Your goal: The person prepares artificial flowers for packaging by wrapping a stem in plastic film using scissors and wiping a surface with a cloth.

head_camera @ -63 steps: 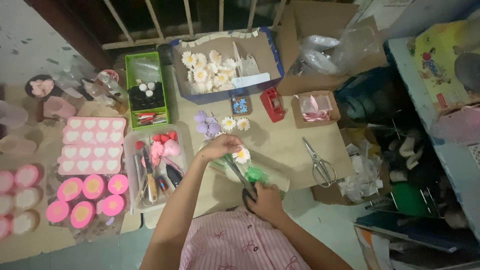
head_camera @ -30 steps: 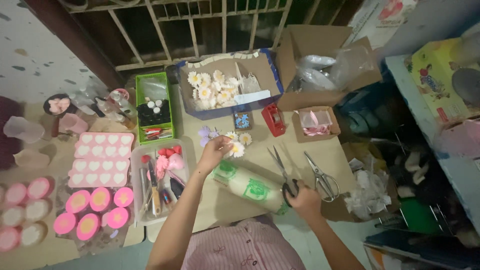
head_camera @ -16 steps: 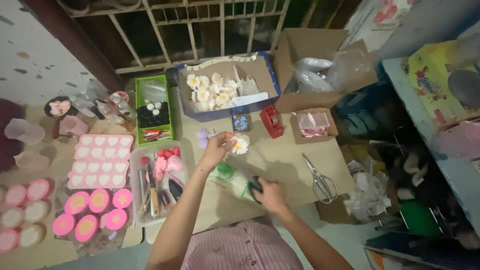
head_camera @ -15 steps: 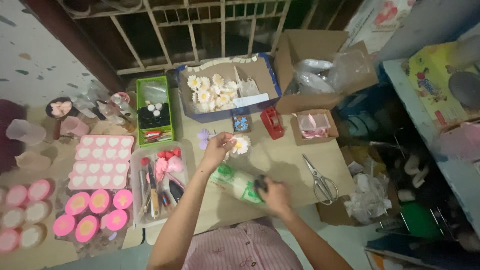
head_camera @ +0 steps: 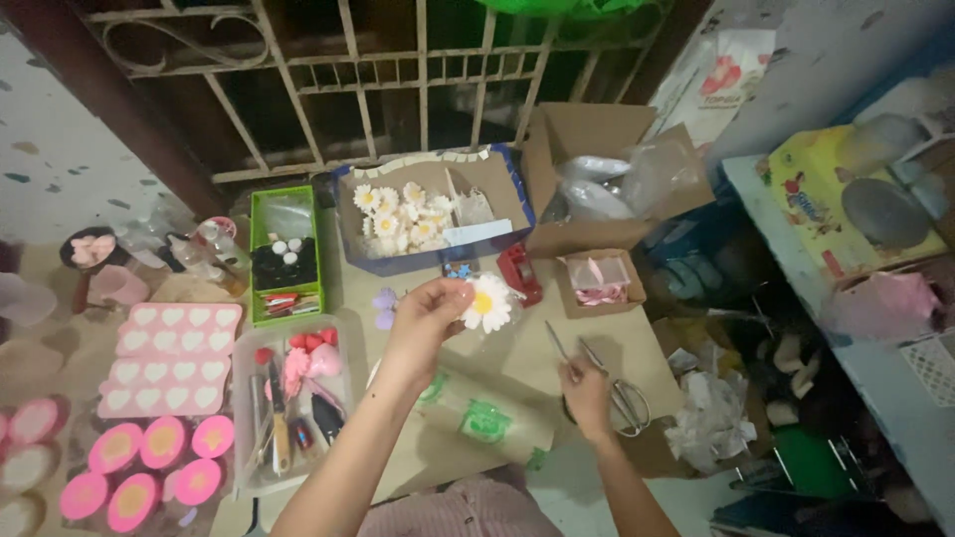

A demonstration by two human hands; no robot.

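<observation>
A person at a craft bench lifts a white daisy with a yellow centre in the left hand, fingers pinched closed on it at its edge so the flower faces up, raised above the bench in front of a blue box of similar daisies. The right hand rests on the bench at the handles of a pair of scissors, fingers curled about them, blades pointing away; a second pair lies just beside. A clear tray of small tools and pink moulds sit to the left, apparently kept within reach.
</observation>
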